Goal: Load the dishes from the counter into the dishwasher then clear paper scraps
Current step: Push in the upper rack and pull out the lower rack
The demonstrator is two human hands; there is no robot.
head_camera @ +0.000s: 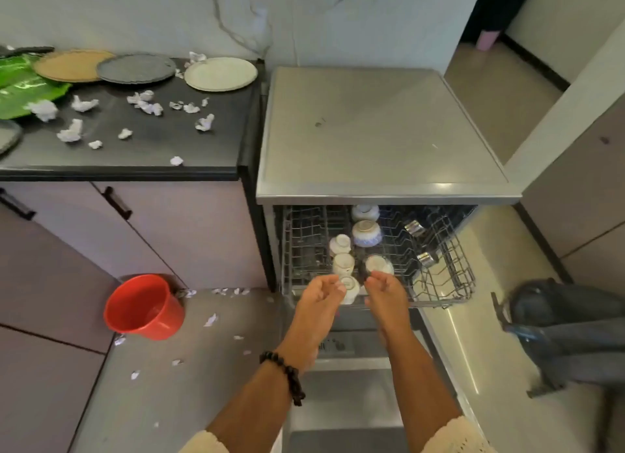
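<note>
Dishwasher (389,195) open, wire rack (456,273) pulled out, cups and bowls seated upside down; counter (135,161) well off to the left carries three plates (220,73) and paper scraps (145,102); both hands at the rack's front edge; left hand (321,297) loosely curled beside a small cup (350,288), grip uncertain; right hand (385,295) relaxed, holding nothing; the left hand sits nearer those plates.

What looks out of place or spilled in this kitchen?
Crumpled paper scraps litter the dark counter, and more scraps lie on the floor beside the red bucket, not in it.
</note>
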